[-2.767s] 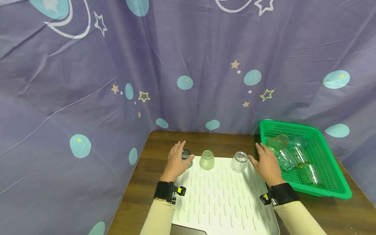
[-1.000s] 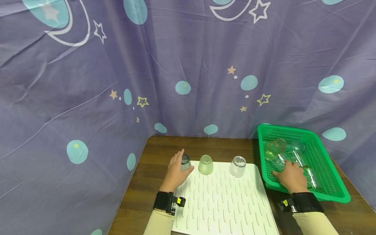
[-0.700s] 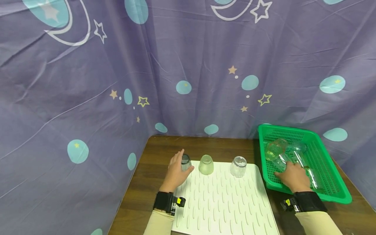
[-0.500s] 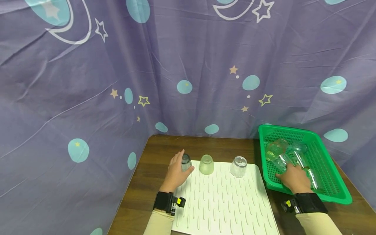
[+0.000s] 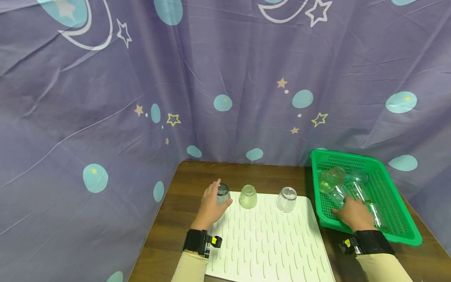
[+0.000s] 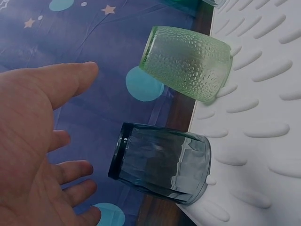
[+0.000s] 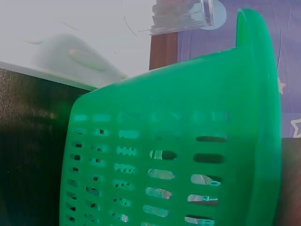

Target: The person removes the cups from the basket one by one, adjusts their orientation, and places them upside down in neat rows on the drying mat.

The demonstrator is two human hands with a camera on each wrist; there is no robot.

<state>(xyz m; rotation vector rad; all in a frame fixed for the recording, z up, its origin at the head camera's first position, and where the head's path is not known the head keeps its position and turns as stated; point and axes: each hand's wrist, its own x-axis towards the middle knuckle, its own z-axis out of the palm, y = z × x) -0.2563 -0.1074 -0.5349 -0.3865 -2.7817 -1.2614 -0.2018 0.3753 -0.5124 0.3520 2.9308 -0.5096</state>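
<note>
My left hand (image 5: 212, 205) hovers beside an upside-down dark grey-blue glass (image 6: 162, 162), fingers spread, a gap between them in the left wrist view. This glass stands on a white ridged drainer board (image 5: 267, 239). A light green glass (image 5: 248, 196) and a clear glass (image 5: 286, 199), both upside down, share its back edge. Over at the right, my right hand (image 5: 355, 214) reaches down into a green plastic basket (image 5: 345, 153), fingers among the glasses. A clear glass (image 5: 339, 194) lies against its fingertips. The basket wall hides this hand in the right wrist view; I cannot tell whether it grips anything.
Several more glasses lie in the basket, among them an amber-tinted one (image 5: 337, 173) and a clear one (image 5: 375, 215) right of the hand. The brown wooden table (image 5: 208, 169) meets a purple patterned curtain (image 5: 246, 78) behind and at left.
My right hand has moved from beside the clear glass on the board into the basket, then stayed there. The left hand keeps its place by the dark glass. The view shifted slightly.
</note>
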